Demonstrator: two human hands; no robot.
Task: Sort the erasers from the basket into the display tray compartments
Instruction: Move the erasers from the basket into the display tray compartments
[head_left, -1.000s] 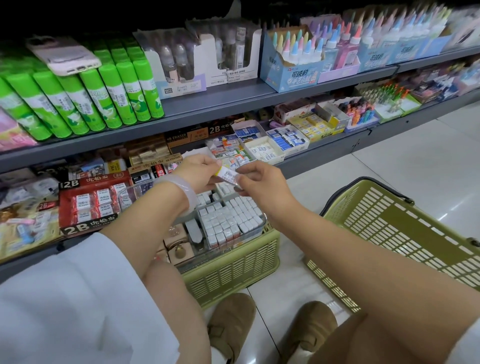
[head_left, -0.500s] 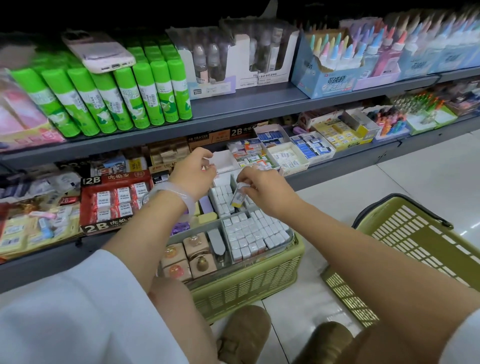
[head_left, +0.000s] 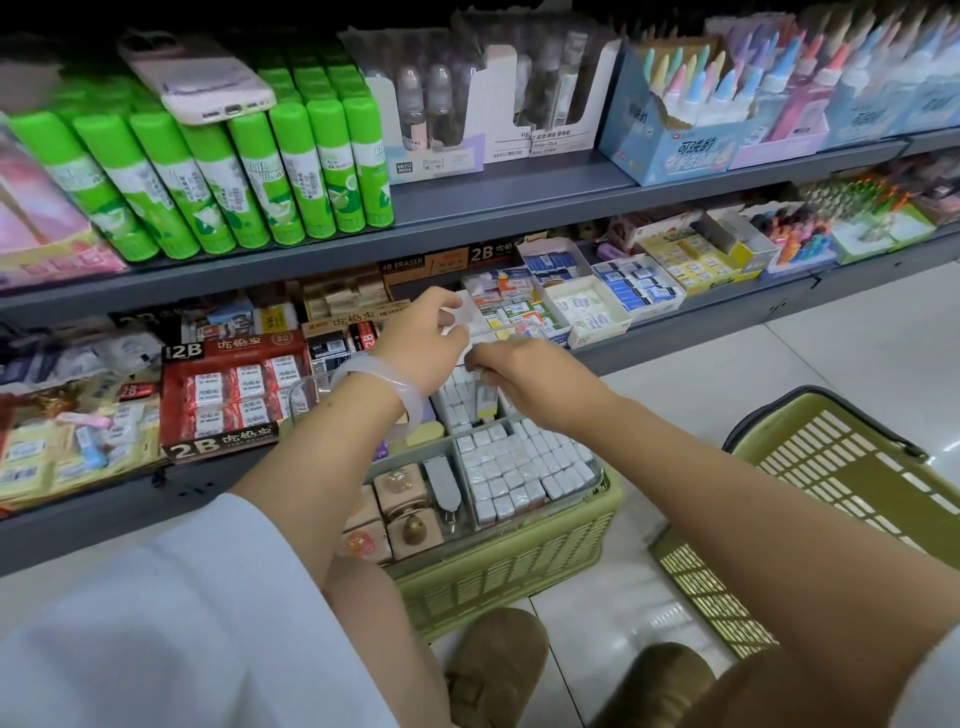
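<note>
shelf behind; eraser (head_left: 485, 397) pinched under right fingers (head_left: 480, 361).

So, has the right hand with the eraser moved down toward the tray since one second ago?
Yes. The right hand went from above the display tray down into its far compartment, lowering the eraser among the rows there.

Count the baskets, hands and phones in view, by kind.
Green baskets: 2, one under the display tray, one on the floor to the right
Hands: 2, left hand, right hand
Phones: 1, lying on the glue sticks
Total: 5
</note>
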